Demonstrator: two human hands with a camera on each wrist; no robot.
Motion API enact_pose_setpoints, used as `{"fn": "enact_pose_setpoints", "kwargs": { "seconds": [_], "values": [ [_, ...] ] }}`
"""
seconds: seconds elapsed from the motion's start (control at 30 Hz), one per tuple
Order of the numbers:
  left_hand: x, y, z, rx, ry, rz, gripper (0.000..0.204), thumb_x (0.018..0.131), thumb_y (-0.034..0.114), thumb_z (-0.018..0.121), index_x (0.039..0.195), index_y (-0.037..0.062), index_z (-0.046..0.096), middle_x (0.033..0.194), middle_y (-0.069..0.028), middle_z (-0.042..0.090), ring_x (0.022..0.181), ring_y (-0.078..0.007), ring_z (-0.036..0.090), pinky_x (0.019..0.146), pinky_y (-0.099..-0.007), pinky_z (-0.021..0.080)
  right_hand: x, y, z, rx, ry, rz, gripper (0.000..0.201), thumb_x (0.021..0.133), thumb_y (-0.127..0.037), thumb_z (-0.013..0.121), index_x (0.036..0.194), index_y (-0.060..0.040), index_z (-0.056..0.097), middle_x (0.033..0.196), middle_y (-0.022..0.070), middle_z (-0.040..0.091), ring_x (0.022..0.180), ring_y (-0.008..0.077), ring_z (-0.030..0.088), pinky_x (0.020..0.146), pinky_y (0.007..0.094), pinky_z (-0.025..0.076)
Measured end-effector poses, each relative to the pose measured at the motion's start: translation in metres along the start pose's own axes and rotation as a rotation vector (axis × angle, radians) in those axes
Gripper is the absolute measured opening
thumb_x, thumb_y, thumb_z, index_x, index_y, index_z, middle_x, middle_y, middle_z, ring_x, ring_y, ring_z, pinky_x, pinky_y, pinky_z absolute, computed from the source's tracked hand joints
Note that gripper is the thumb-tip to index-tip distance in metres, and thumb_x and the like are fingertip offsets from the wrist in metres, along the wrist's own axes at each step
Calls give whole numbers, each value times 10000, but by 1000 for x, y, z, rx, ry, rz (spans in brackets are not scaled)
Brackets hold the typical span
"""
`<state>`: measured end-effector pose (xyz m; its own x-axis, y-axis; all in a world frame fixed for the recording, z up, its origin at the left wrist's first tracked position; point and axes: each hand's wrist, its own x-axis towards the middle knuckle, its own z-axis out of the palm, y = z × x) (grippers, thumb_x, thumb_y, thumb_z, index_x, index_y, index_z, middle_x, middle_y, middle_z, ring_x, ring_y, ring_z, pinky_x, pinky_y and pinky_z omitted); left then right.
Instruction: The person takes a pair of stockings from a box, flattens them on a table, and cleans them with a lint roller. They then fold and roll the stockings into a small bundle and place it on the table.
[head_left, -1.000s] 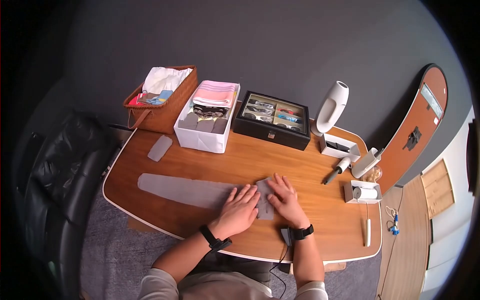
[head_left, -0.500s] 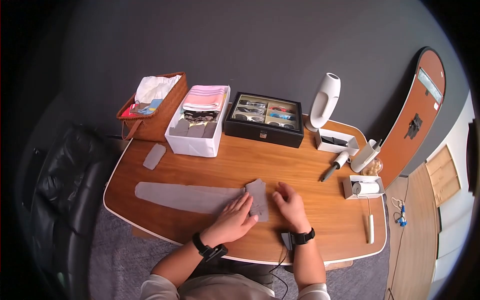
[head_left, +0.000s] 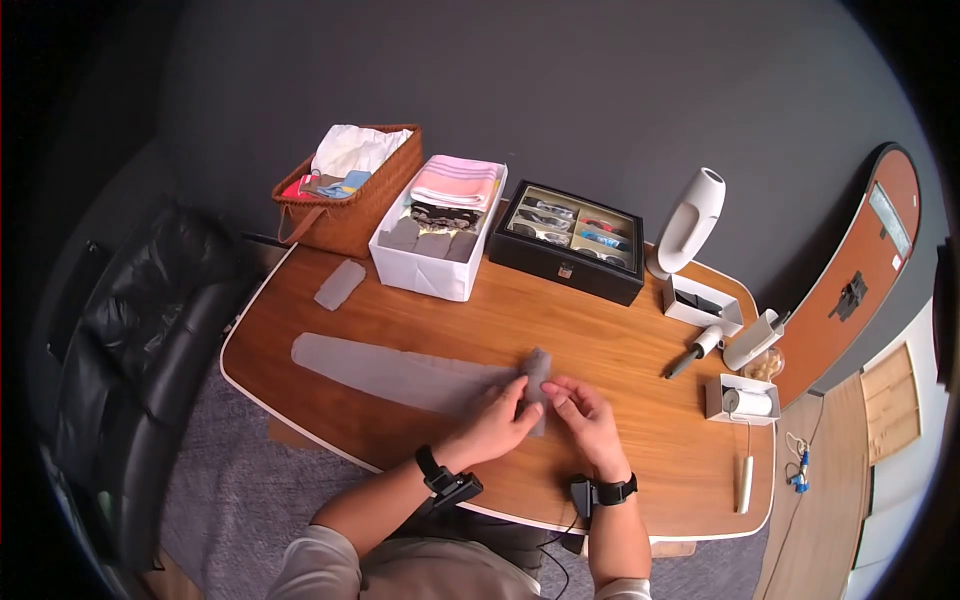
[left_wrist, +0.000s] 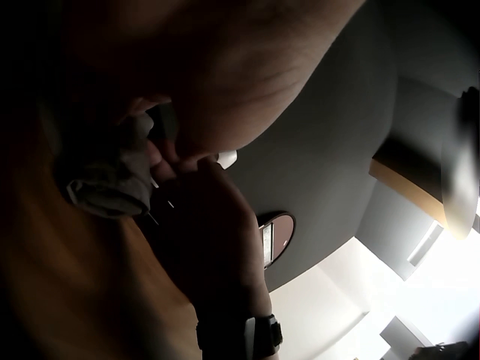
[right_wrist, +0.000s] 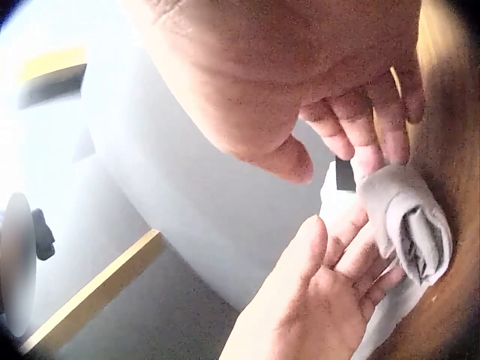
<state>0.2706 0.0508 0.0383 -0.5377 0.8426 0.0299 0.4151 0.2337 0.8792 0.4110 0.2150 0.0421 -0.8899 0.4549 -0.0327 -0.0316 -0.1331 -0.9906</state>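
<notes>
Where the dark grey wall (head_left: pixel 560 90) meets the back of the scene, a brown wooden surface (head_left: pixel 420 320) with a pale edge spreads across the middle of the head view. At its back left stands a woven brown basket (head_left: pixel 345 228) holding white, red and blue cloths, and just beside it a white box (head_left: pixel 420 275) carries a pink striped towel (head_left: pixel 455 180) and some darker folded pieces. Next along, a black case (head_left: pixel 530 260) shows glasses in its compartments. Nearer the person, a long strip of grey cloth (head_left: pixel 400 375) lies flat, running from the left toward the hands. The left hand (head_left: pixel 497 425) reaches over the strip's right end; in the right wrist view its fingers are nearly straight against one side of a roll of grey cloth (head_left: pixel 538 372), with the thumb raised clear. The right hand (head_left: pixel 590 430) comes from the opposite side, fingers extended and tips touching the roll, its thumb apart from them. Set crosswise at the strip's right end, the roll sits between both hands, and the wrist views show its layered end; whether it is joined to the strip cannot be told. Smaller still, a folded grey cloth (head_left: pixel 340 285) lies in front of the basket.
</notes>
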Motion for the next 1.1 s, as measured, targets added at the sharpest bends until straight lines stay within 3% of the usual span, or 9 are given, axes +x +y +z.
{"fn": "enact_pose_setpoints", "kwargs": {
  "seconds": [0.07,0.2,0.23,0.37,0.57,0.7,0.77,0.9,1.1],
  "values": [
    [-1,13,-13,180,65,-104,669,1087,337,680,1555,-100,489,1428,-344,641,1309,-488,640,1132,-538,508,-5,-11,10,79,-111,-48,589,1132,-183,684,1628,43,460,1562,164,640,1457,218,581,1229,356,442],
    [2,-27,-11,249,318,112,639,1042,274,706,1557,-52,516,1438,-331,632,1334,-505,593,1171,-552,459,-9,-18,21,121,-201,-102,644,1154,-243,639,1666,53,386,1651,210,549,1532,271,522,1287,385,383],
    [-2,-20,-17,258,344,80,602,1024,254,708,1538,-19,555,1548,-280,578,1369,-485,557,1167,-565,444,-7,-14,19,107,-183,-99,647,1158,-255,632,1669,54,383,1654,211,545,1533,275,521,1286,385,384],
    [-18,-3,-36,479,336,206,561,1019,234,701,1510,-14,593,1552,-198,607,1366,-435,568,1155,-537,465,-2,-4,10,-2,-80,-24,635,1167,-278,619,1654,67,405,1645,207,553,1518,279,534,1274,385,401],
    [-23,-9,-27,442,158,115,481,1035,230,690,1438,-29,648,1567,-262,593,1375,-452,590,1183,-504,481,4,17,12,-81,26,22,573,1139,-257,668,1604,36,506,1579,210,613,1443,288,593,1221,396,454],
    [-23,-12,-14,351,106,176,483,1046,227,684,1435,-56,632,1608,-306,538,1394,-458,594,1171,-490,500,2,27,15,-907,100,-235,637,1062,-384,742,1583,-58,577,1429,251,687,1242,378,665,1094,463,506],
    [-20,-12,-7,300,92,241,489,1045,221,695,1437,-62,626,1607,-306,532,1345,-447,626,1142,-484,516,5,30,16,-671,89,-139,625,1084,-350,725,1591,-26,555,1469,242,678,1343,354,629,1156,451,477],
    [-14,3,-8,137,70,63,470,1038,229,709,1407,-55,647,1507,-290,597,1233,-434,663,1085,-489,534,1,10,17,-107,26,-18,654,1119,-301,697,1633,33,469,1615,219,588,1538,304,510,1270,429,392],
    [-3,-8,-21,414,200,43,465,1067,335,664,1403,14,682,1218,-222,757,1122,-408,705,968,-476,581,-6,-6,26,54,-281,-123,791,1150,-280,646,1743,25,222,1787,205,348,1650,301,354,1337,413,280]
  ]
}}
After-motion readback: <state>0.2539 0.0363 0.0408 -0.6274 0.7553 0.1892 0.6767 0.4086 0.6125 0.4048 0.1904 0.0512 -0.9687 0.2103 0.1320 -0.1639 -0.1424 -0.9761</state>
